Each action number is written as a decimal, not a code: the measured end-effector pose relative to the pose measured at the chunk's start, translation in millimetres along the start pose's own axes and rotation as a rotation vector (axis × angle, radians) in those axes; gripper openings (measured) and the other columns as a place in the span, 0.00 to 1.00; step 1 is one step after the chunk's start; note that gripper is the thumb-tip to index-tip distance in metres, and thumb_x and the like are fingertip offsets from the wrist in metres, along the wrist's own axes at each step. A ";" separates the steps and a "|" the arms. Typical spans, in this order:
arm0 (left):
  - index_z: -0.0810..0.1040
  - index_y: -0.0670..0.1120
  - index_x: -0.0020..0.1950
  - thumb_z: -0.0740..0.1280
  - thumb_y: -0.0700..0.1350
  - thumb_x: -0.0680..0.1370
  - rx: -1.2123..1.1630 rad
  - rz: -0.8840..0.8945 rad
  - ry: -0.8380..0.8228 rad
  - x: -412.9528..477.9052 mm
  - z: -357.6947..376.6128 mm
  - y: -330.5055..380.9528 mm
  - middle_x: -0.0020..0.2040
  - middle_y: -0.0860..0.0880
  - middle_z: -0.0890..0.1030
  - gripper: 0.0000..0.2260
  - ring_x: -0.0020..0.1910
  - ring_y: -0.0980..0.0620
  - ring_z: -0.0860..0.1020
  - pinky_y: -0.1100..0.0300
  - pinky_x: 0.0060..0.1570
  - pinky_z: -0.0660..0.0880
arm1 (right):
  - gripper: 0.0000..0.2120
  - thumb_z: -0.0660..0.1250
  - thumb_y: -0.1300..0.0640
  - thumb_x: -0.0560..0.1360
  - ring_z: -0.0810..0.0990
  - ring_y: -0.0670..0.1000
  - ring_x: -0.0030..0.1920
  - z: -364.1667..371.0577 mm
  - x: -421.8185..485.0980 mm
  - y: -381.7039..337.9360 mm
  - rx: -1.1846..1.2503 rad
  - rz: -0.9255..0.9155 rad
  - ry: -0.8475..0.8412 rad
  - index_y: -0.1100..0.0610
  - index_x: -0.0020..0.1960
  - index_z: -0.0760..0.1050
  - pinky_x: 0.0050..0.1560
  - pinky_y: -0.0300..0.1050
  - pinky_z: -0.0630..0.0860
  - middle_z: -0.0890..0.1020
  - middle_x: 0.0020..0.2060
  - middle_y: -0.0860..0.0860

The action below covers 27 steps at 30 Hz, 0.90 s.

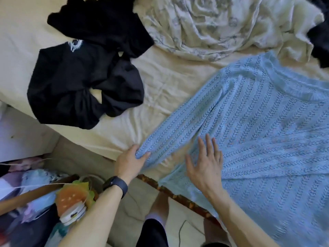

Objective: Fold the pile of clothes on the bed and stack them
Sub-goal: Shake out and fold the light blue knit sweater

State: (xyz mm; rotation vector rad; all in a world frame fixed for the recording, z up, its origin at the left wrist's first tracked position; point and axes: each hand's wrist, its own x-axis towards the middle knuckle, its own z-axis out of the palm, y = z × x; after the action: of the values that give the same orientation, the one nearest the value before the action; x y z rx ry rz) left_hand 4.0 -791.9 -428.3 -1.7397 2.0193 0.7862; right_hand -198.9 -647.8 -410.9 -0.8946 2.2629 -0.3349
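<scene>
1. Left hand (129, 160): at the near edge of the bed, thumb and curled fingers pinching the cuff end of the sweater's sleeve (178, 125). A dark wristband watch (115, 184) sits on the wrist.
2. Right hand (206, 163): fingers straight and spread, palm down, resting flat on the lower body of the sweater, just beside the sleeve.
3. Light blue sweater (267, 122): open-knit with ribbed stripes, laid out flat on the right half of the bed, neckline toward the far side, hem hanging over the near edge. The sleeve runs diagonally from the shoulder down to the left hand.
4. Bed frame (178, 191): patterned wooden edge showing below the hem.
5. Floor clutter, lower left: an orange and green soft toy (73, 198) among mixed bags and fabrics, too blurred to list.
6. Bed sheet (169, 82): cream, wrinkled, bare between the garments.
7. Black garment (71, 86): crumpled, on the left side of the bed, well apart from the sweater.
8. Second black garment (99, 24): crumpled, behind and overlapping the first.
9. White floral cloth (204, 24): bunched at the far centre.
10. Dark garment (320, 38): far right corner, partly cut off.
</scene>
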 end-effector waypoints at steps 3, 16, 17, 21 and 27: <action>0.77 0.51 0.42 0.70 0.59 0.77 -0.192 0.044 -0.205 4.4 -30.4 -9.6 0.35 0.57 0.80 0.13 0.36 0.51 0.78 0.57 0.37 0.73 | 0.28 0.67 0.48 0.80 0.61 0.55 0.78 10.5 -14.6 -48.9 0.164 -0.007 -0.021 0.57 0.77 0.67 0.78 0.52 0.56 0.68 0.76 0.54; 0.85 0.54 0.51 0.68 0.44 0.79 -0.700 0.221 -1.022 -72.7 -105.4 88.7 0.55 0.48 0.85 0.08 0.53 0.54 0.81 0.59 0.51 0.75 | 0.07 0.71 0.63 0.78 0.86 0.64 0.47 -82.2 -44.2 -88.2 1.191 0.560 -0.140 0.63 0.55 0.80 0.55 0.68 0.80 0.85 0.49 0.63; 0.86 0.53 0.46 0.68 0.43 0.78 -0.773 0.143 -0.923 -74.4 -93.9 101.2 0.50 0.48 0.86 0.08 0.50 0.53 0.81 0.57 0.51 0.74 | 0.08 0.69 0.63 0.79 0.86 0.63 0.49 -92.5 -49.8 -72.8 1.187 0.566 -0.110 0.63 0.57 0.80 0.55 0.66 0.81 0.85 0.50 0.63; 0.80 0.48 0.50 0.66 0.44 0.78 -0.866 -0.059 -0.502 -82.2 -34.4 153.0 0.51 0.47 0.82 0.04 0.53 0.45 0.81 0.56 0.46 0.71 | 0.11 0.64 0.65 0.79 0.82 0.62 0.46 -119.3 -73.7 9.2 1.239 0.647 0.046 0.65 0.60 0.77 0.46 0.56 0.78 0.83 0.49 0.62; 0.64 0.52 0.76 0.65 0.48 0.78 -0.005 0.397 -0.137 -87.7 50.8 192.9 0.76 0.47 0.61 0.27 0.73 0.44 0.65 0.50 0.67 0.68 | 0.11 0.59 0.67 0.76 0.82 0.53 0.34 -133.1 -101.5 146.7 1.551 0.812 0.280 0.56 0.47 0.78 0.37 0.53 0.82 0.83 0.38 0.54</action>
State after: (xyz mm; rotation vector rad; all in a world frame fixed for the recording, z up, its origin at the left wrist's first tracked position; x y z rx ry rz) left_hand -173.9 -675.3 -381.4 -1.2593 2.2957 0.9990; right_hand -308.3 -472.3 -328.4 0.8533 1.5908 -1.5092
